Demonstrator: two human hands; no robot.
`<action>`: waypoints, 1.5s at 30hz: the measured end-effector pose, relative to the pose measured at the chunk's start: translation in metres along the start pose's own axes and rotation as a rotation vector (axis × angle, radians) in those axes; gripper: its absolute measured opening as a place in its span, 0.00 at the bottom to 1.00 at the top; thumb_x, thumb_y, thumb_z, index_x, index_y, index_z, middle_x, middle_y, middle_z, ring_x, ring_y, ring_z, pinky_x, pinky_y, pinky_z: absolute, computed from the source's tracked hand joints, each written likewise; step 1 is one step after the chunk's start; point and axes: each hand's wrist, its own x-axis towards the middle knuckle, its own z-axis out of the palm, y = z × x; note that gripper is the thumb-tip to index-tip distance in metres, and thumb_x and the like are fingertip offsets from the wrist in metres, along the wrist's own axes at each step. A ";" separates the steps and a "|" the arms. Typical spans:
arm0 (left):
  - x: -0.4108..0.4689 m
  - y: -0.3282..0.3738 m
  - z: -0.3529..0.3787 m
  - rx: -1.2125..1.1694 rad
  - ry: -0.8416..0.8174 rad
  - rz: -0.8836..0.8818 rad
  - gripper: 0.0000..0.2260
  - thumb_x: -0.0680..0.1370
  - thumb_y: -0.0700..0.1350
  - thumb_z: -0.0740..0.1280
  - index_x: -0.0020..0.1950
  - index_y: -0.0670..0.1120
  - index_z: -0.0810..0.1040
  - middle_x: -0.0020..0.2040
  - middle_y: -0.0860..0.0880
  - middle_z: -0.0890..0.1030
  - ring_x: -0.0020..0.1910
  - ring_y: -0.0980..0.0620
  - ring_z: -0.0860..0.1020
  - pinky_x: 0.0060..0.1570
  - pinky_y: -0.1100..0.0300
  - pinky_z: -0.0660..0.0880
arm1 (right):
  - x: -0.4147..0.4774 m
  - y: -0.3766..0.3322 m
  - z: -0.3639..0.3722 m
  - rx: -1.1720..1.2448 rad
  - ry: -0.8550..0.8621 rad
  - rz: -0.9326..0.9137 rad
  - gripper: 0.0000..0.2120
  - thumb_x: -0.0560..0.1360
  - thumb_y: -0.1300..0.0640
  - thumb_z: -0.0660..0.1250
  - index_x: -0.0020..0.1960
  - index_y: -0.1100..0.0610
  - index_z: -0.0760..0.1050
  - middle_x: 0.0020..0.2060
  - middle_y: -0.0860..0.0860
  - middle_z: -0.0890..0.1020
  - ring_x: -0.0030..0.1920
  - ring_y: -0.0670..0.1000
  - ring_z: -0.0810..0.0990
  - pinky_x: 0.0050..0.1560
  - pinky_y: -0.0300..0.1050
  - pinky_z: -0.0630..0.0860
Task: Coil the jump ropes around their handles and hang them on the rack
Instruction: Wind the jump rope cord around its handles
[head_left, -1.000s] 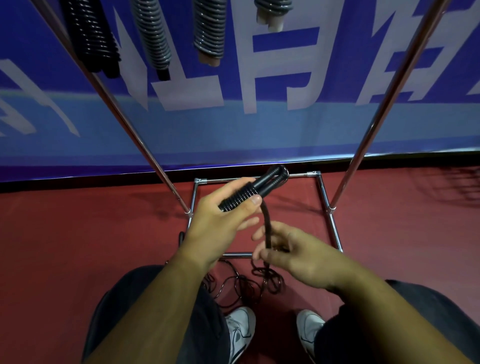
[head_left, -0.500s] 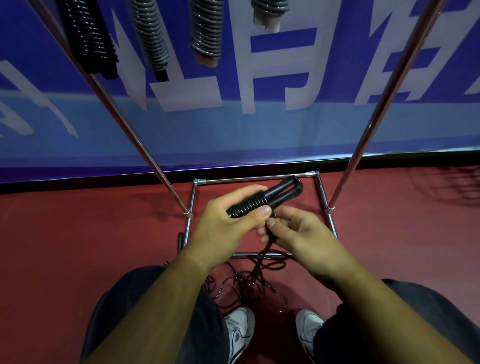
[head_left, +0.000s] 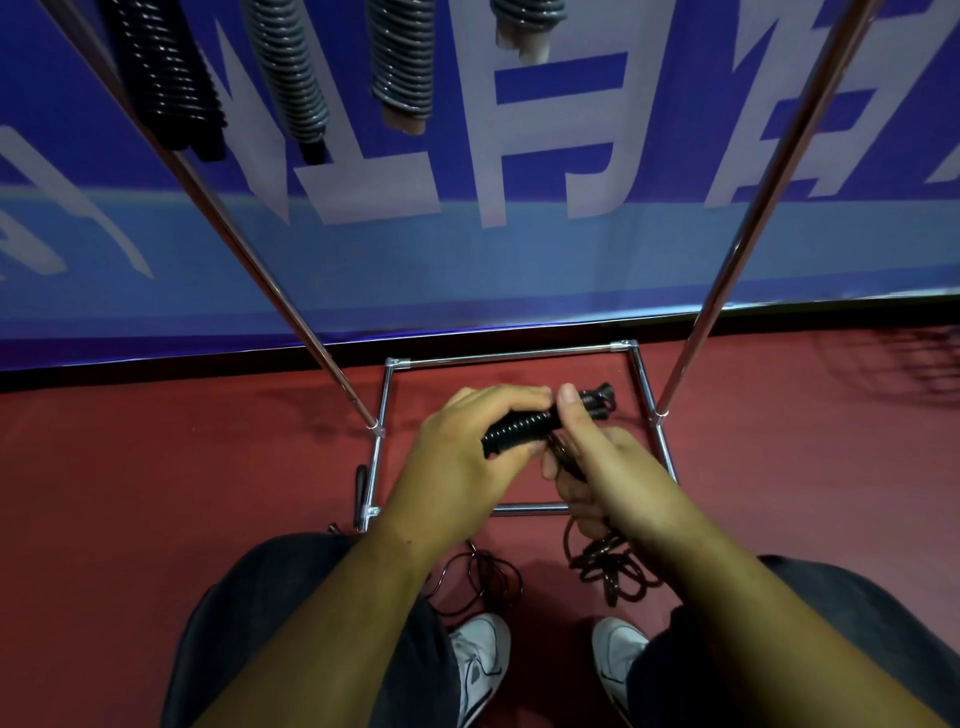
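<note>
Dim, even indoor light is noted, with glints caught along the chrome rack poles (head_left: 272, 291), soft shadows cast on the red floor (head_left: 156, 467), and straight lines bowed and softened toward the edges.

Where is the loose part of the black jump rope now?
In the head view, the loose rope hangs from the right hand, below the handles in the left hand, piling on the floor by the right shoe.
</note>
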 end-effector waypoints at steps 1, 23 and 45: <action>-0.001 -0.001 0.002 0.030 -0.001 0.059 0.19 0.74 0.36 0.77 0.60 0.53 0.83 0.60 0.62 0.82 0.59 0.58 0.78 0.59 0.60 0.75 | 0.000 0.000 0.000 0.016 0.020 0.014 0.33 0.76 0.27 0.55 0.37 0.58 0.73 0.25 0.50 0.61 0.23 0.48 0.58 0.25 0.38 0.55; -0.002 0.008 -0.013 -0.614 -0.257 -0.316 0.24 0.77 0.37 0.74 0.73 0.49 0.76 0.40 0.44 0.85 0.39 0.51 0.82 0.33 0.60 0.76 | -0.010 -0.001 -0.006 -0.211 -0.039 -0.273 0.33 0.79 0.36 0.54 0.38 0.64 0.78 0.26 0.53 0.74 0.27 0.48 0.70 0.30 0.39 0.67; 0.000 0.006 -0.005 -0.107 -0.008 0.000 0.21 0.75 0.36 0.77 0.65 0.52 0.83 0.62 0.62 0.82 0.64 0.64 0.78 0.64 0.65 0.74 | -0.006 -0.002 0.000 0.034 -0.003 -0.087 0.28 0.79 0.35 0.57 0.40 0.60 0.74 0.22 0.50 0.61 0.22 0.48 0.56 0.24 0.39 0.54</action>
